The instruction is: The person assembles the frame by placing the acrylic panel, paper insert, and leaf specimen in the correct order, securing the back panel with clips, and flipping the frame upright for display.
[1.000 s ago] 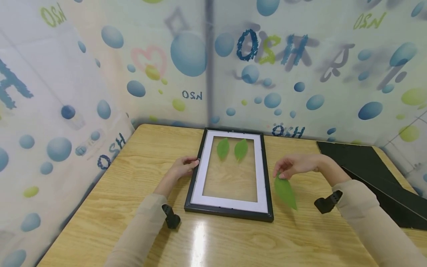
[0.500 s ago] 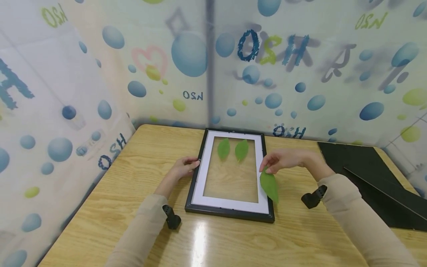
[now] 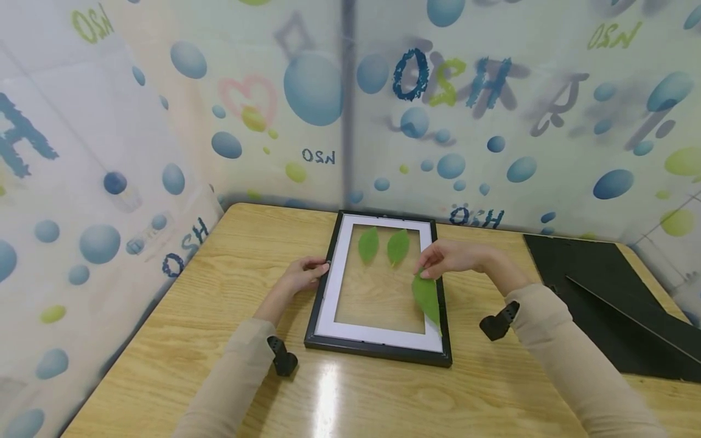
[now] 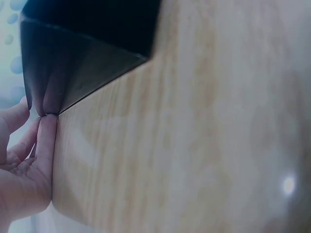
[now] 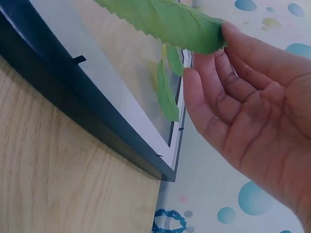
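Observation:
A black picture frame (image 3: 378, 348) with a white mat border lies flat on the table. Two green leaves (image 3: 369, 244) rest side by side in its upper part. My left hand (image 3: 303, 274) holds the frame's left edge; in the left wrist view the thumb is at the top of the black side and the fingers lie against it lower down. My right hand (image 3: 451, 257) pinches a larger green leaf (image 3: 426, 298) by one end between thumb and fingers. That leaf hangs over the right side of the mat. In the right wrist view its toothed edge (image 5: 155, 22) shows above the frame.
Black boards (image 3: 597, 274) lie on the right of the wooden table (image 3: 246, 243), one tilted over the other. A patterned curtain (image 3: 482, 121) stands behind the table's far edge and another stretch runs along the left.
My right hand has carried the larger leaf leftward, from beside the frame to over its right side. The left hand stays at the frame's left edge, and the two leaves inside have not moved.

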### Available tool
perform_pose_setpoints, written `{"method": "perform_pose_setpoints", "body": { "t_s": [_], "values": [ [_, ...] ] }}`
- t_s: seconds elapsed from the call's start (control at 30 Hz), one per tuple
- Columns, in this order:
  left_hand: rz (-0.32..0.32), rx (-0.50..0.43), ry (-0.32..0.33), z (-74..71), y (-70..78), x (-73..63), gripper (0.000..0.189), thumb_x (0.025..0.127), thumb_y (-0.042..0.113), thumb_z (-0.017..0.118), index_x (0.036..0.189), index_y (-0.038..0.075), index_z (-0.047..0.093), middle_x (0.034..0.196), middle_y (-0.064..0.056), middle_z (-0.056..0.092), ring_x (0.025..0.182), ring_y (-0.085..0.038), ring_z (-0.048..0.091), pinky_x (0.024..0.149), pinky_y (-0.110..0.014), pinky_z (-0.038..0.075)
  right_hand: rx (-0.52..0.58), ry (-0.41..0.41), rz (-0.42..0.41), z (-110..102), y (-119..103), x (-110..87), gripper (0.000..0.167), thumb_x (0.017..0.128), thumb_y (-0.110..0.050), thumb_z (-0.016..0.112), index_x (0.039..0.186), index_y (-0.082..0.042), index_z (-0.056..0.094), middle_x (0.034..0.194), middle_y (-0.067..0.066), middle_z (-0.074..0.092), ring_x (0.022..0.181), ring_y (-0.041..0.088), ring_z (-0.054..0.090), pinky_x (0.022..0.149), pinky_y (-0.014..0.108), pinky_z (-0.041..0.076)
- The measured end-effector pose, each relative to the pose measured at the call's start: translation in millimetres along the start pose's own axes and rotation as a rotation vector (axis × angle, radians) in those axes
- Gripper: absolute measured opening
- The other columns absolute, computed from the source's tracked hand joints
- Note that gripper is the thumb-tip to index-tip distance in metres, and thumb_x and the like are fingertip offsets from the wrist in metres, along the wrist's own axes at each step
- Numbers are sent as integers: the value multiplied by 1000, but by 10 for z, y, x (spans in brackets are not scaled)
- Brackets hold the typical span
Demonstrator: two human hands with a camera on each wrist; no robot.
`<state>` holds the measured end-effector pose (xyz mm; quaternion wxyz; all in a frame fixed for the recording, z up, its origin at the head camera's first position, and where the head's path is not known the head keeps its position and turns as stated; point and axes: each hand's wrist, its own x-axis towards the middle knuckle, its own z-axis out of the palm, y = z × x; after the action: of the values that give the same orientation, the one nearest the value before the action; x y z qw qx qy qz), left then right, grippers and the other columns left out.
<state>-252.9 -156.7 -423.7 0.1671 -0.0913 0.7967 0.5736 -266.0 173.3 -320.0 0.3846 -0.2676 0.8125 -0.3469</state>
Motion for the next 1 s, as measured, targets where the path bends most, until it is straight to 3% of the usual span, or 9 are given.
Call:
{"method": "perform_pose_setpoints", "body": {
  "t_s": [0.23,0.47,0.67,1.0],
  "values": [
    [8,-2,-3,0,-2,-2,45,92,23,55,129,0,47,123,-17,48,105,-20,52,96,-37,47,-41,48,-29,9,-36,137,22,88,-12,58,103,3,63,75,-8,60,71,5,50,74,27,47],
    [11,-6,-7,-4,-6,1,45,92,23,55,130,0,47,123,-18,49,105,-20,53,96,-37,47,-33,53,-44,15,-75,272,26,91,-14,54,109,3,61,85,-5,64,79,8,57,82,35,51],
    [8,-6,-8,-8,-4,-4,46,91,24,56,130,0,47,124,-17,48,106,-20,53,96,-37,47,16,77,-28,45,-123,420,27,91,-14,53,111,3,59,95,0,63,86,7,57,85,29,51],
    [-11,-18,6,-2,13,-14,44,91,23,57,128,2,49,118,-14,50,99,-17,53,94,-36,48,44,128,-4,98,-152,584,26,92,-12,52,111,3,59,104,9,64,92,11,60,86,31,52]
  ]
}}
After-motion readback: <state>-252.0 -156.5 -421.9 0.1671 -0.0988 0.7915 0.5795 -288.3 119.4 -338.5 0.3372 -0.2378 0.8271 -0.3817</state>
